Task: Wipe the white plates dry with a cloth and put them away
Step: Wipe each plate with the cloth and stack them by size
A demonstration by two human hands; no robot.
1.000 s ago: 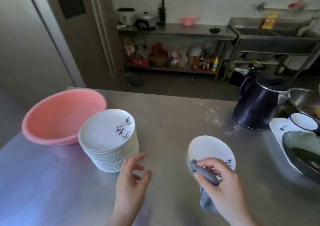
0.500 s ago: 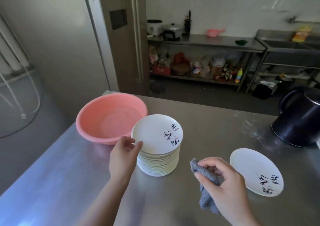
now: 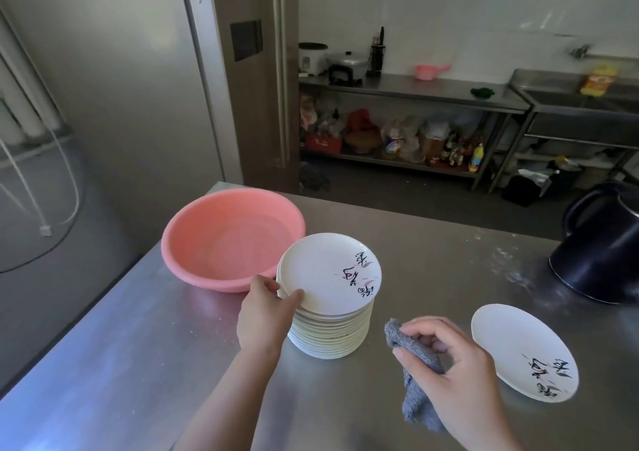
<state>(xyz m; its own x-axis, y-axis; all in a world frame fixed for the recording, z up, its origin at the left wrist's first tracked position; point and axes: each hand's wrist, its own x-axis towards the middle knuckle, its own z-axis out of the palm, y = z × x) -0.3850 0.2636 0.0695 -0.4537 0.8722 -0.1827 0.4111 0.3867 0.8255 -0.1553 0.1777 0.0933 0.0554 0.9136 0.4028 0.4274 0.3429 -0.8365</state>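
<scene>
Left hand [image 3: 264, 307] now clamped on the rim of the top plate [image 3: 330, 272], thumb over the edge, fingers beneath, tilting it off the plate stack [image 3: 330, 334]; half a second back only resting at the pile's side. Right hand [image 3: 449, 364] pinching the grey cloth [image 3: 413, 374] as before, apart from the single plate [image 3: 524, 355] lying flat on the steel counter [image 3: 138, 364] to its right. Reads as one plate done and set aside, next one being lifted for wiping. Pink basin [image 3: 231, 236] just behind the stack, black kettle [image 3: 601, 253] far right

left hand [image 3: 264, 307] pinching top plate [image 3: 328, 272], right hand [image 3: 453, 369] gripping cloth [image 3: 413, 378]
</scene>
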